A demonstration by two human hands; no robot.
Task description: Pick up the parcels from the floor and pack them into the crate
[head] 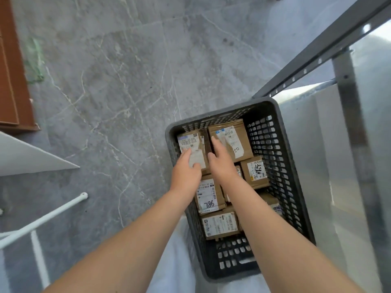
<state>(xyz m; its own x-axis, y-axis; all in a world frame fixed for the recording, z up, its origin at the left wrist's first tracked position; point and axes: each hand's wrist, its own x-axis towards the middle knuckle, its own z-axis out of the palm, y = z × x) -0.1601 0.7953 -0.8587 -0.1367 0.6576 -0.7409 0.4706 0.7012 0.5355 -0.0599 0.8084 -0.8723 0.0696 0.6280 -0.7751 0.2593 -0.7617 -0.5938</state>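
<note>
grey marbled floor point(110, 85) is seen across most of the view, and a dark perforated crate point(283, 166) is set at its near right, close beside a metal shelving frame point(317, 49). cardboard parcels point(220, 226) are packed flat inside the crate, labels up, filling it from the far wall to all but the near end, where bare grid bottom is shown.

and now both hands are reached in at the far end. the left hand point(186, 172) is laid on the far-left parcel point(190, 142), which is lodged in the crate's far left corner. its fingers point(185, 154) are stretched out straight over the white label, the thumb is spread to the right, and nothing is gripped. the right hand point(221, 163) is placed just beside it, over the seam between that box and the far-right parcel point(237, 142). its fingers point(214, 142) are held straight and close together, one tip resting at the edge of the far-right parcel's label, nothing pinched.

a parcel marked 786 point(208, 197) is seen between the two forearms, and a parcel with black handwriting point(256, 172) is set near the crate's right wall. at the floor's left edge a brown board point(12, 81), a white panel point(31, 157) and a white tube frame point(42, 218) are caught.
</note>
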